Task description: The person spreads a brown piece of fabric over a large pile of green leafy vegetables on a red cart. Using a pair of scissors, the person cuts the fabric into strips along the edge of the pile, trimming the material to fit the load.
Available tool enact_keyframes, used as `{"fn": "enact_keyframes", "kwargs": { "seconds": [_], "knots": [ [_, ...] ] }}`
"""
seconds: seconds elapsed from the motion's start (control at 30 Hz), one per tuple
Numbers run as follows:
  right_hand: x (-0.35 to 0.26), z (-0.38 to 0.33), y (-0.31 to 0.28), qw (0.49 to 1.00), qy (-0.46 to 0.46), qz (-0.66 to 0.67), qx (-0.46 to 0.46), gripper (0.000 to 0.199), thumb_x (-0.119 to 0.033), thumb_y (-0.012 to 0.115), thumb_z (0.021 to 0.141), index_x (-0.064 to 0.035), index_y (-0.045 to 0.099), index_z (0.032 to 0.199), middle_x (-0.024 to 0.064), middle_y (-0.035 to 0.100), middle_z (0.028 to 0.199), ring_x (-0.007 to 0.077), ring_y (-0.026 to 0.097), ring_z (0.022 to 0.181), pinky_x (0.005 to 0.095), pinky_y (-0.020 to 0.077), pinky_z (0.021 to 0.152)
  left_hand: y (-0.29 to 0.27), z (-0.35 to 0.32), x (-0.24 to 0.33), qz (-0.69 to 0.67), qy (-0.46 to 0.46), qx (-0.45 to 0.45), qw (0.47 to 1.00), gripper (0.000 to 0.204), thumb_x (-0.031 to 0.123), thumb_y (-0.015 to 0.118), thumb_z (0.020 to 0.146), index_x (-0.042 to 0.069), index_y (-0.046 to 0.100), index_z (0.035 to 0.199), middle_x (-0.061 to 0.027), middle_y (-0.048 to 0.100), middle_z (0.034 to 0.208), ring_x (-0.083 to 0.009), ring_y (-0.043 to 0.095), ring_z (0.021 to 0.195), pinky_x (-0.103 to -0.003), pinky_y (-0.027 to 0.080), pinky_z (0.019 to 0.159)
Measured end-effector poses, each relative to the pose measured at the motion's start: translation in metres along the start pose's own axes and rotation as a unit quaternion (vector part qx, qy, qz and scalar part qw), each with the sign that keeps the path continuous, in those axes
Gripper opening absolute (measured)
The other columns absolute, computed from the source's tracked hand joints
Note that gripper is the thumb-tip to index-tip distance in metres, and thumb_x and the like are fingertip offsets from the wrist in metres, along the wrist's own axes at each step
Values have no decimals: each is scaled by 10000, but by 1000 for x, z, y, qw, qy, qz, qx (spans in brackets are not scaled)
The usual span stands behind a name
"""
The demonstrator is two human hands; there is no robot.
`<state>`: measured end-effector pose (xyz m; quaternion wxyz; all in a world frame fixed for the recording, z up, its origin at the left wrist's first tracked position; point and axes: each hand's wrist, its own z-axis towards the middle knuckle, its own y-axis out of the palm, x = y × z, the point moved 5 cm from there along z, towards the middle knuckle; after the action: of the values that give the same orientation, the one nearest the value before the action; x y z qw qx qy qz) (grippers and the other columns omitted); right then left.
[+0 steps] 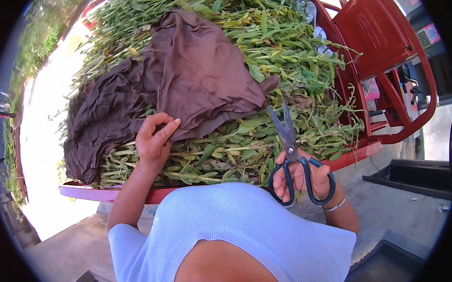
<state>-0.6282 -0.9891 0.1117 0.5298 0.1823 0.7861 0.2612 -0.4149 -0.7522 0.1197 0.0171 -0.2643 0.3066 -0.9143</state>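
A dark brown cloth [199,72], wrinkled and partly spread, lies over a thick heap of cut green leafy stalks [284,68]. Thumb and forefinger of my left hand [154,142] pinch the cloth's near edge. On the right, my right hand [305,180] holds a pair of scissors [289,141] with dark handles, its fingers around and behind the loops. The blades point away from me and stand slightly apart, above the stalks and just right of the cloth. No cloth lies between the blades.
The stalks fill the red bed [354,152] of a cart or vehicle, whose near rim runs before my body. A red seat frame [376,41] rises at the far right. Black trays [411,178] stand on the grey floor [369,208] to the right.
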Motion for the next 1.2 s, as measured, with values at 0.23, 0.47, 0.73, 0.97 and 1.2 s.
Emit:
{"fn": "enact_keyframes", "kwargs": {
  "seconds": [0.23,0.47,0.73,0.97,1.2],
  "knots": [
    [21,8,-9,998,25,51,-6,931,-772,525,710,-40,364,1262,223,623,961,262,670,807,325,574,614,0,1,-2,-11,-10,-11,1000,393,-169,657,636,3,689,987,-104,583,901,-205,593,767,-242,473,675],
    [25,24,-9,998,27,64,-2,822,-735,505,758,-81,381,1239,153,636,943,228,674,798,303,564,604,0,1,-1,-12,-8,-11,1000,374,-160,663,644,3,689,979,-106,580,897,-209,593,762,-245,476,670],
    [12,39,-8,991,-90,103,8,826,-762,360,811,-80,377,1278,186,617,985,249,651,850,340,561,686,-6,-2,-5,-10,-15,-11,1000,342,-152,684,650,4,694,954,-102,582,892,-193,590,756,-239,471,643],
    [14,45,-3,998,-59,27,16,818,-748,443,795,-88,373,1272,153,614,962,225,648,838,325,568,678,-7,0,-4,-22,-16,-18,999,336,-150,692,656,6,697,953,-91,583,894,-184,583,760,-233,466,652],
    [10,44,2,999,-23,-29,24,837,-728,515,776,-54,375,1251,135,609,931,195,648,809,297,562,677,-10,2,-5,-16,-14,-9,1000,342,-153,688,654,9,701,955,-91,583,893,-190,582,760,-234,463,649]
  ]
}}
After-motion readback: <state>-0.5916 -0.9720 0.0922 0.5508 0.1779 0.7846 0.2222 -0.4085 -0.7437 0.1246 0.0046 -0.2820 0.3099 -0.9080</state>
